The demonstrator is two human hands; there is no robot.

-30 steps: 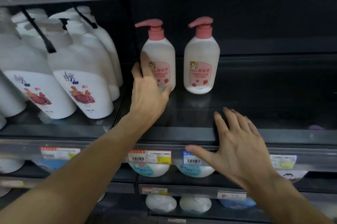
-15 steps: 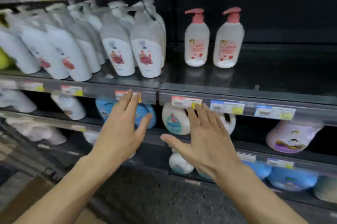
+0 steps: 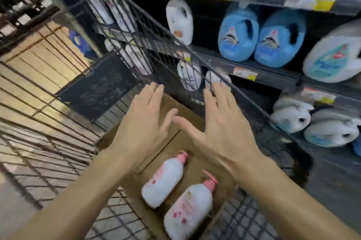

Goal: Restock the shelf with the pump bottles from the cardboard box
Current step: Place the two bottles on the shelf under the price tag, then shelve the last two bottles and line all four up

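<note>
Cardboard box (image 3: 173, 142), two smooth pink-capped pump bottles (image 3: 163, 181), flat empty hands (image 3: 183, 122) above

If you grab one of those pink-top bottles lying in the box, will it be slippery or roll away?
The nearer pump bottle looks smooth and glossy, so possibly a bit slippery. Its rounded body lies on its side in the cardboard box, so a nudge might rock it. It looks full, so probably heavy.

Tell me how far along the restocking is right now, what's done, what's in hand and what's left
Done: nothing that this view can confirm, since the restocked shelf is out of frame. In hand: nothing; the left hand and right hand are both open and empty above the cardboard box in the wire cart. Left: two pump bottles lie on their sides in the box, one beside the other, still to be shelved.
</note>
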